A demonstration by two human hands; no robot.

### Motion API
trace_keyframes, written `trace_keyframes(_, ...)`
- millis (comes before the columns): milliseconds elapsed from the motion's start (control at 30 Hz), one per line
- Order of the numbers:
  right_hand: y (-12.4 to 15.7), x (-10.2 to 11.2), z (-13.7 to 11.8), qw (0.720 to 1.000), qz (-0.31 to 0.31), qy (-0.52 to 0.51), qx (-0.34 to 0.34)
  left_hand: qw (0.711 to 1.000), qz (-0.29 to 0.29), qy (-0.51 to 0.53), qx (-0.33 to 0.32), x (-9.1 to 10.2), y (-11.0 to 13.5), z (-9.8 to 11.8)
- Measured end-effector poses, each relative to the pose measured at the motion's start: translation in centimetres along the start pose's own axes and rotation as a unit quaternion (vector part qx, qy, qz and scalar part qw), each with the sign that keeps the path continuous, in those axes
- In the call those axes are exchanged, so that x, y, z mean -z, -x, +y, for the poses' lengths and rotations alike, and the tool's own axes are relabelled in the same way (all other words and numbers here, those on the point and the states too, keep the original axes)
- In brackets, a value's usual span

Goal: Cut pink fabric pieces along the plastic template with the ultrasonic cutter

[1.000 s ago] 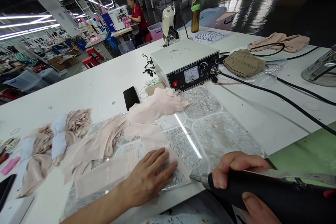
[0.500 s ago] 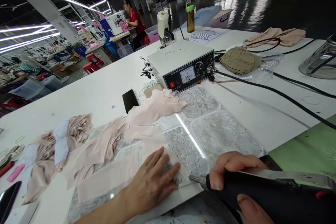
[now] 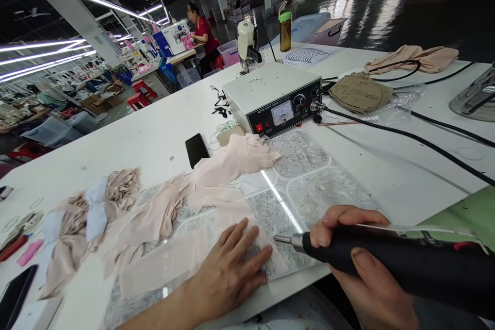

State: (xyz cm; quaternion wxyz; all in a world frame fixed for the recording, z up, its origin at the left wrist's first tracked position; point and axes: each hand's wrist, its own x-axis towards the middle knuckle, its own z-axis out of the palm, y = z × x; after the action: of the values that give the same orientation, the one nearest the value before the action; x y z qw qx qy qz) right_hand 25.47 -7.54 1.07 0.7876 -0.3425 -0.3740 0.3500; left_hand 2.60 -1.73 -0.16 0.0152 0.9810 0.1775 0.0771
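My left hand (image 3: 235,268) lies flat with spread fingers on a pale pink fabric piece (image 3: 232,206), pressing it against the grey marbled mat (image 3: 328,196). My right hand (image 3: 356,247) is wrapped round a black handheld ultrasonic welding tool (image 3: 410,268). Its metal tip (image 3: 284,239) points left, just to the right of my left fingers and over or close to the fabric's edge; whether it touches I cannot tell. More pink fabric (image 3: 243,154) lies crumpled farther back, and a flat strip (image 3: 166,263) rests left of my hand.
A control box (image 3: 284,108) with a dial and black cable (image 3: 386,126) stands behind the mat. Bundled fabric (image 3: 96,206) and phones (image 3: 196,149) lie to the left. Card templates (image 3: 361,93), a bottle (image 3: 285,33) and a glass jar (image 3: 475,95) are farther back. A co-worker (image 3: 203,31) sits at a sewing machine.
The tool in my right hand has swung up and away from the fabric's near corner, its tip now farther forward along the edge. My left hand stays flat; the view has shifted slightly.
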Motion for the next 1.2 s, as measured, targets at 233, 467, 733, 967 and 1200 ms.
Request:
trace_keyframes(233,-0.2,-0.4,1.4,0.998,0.015,-0.043,-0.033,1.0,-0.008,-0.001,-0.003,-0.2,0.2,0.0)
trace_keyframes(467,-0.4,-0.9,1.5,0.996,0.031,-0.065,-0.047,0.999,-0.023,-0.026,-0.016,0.5,-0.3,0.2)
trace_keyframes(733,-0.4,-1.0,1.7,0.997,0.026,-0.06,-0.052,1.0,-0.007,-0.022,-0.012,0.3,-0.1,0.2)
trace_keyframes(967,-0.4,-1.2,1.9,0.997,0.031,-0.053,-0.046,1.0,-0.014,-0.001,-0.001,0.3,-0.2,0.1)
trace_keyframes(1200,-0.3,-0.9,1.8,0.997,0.018,-0.051,-0.05,1.0,-0.015,-0.012,-0.015,0.4,-0.3,-0.1)
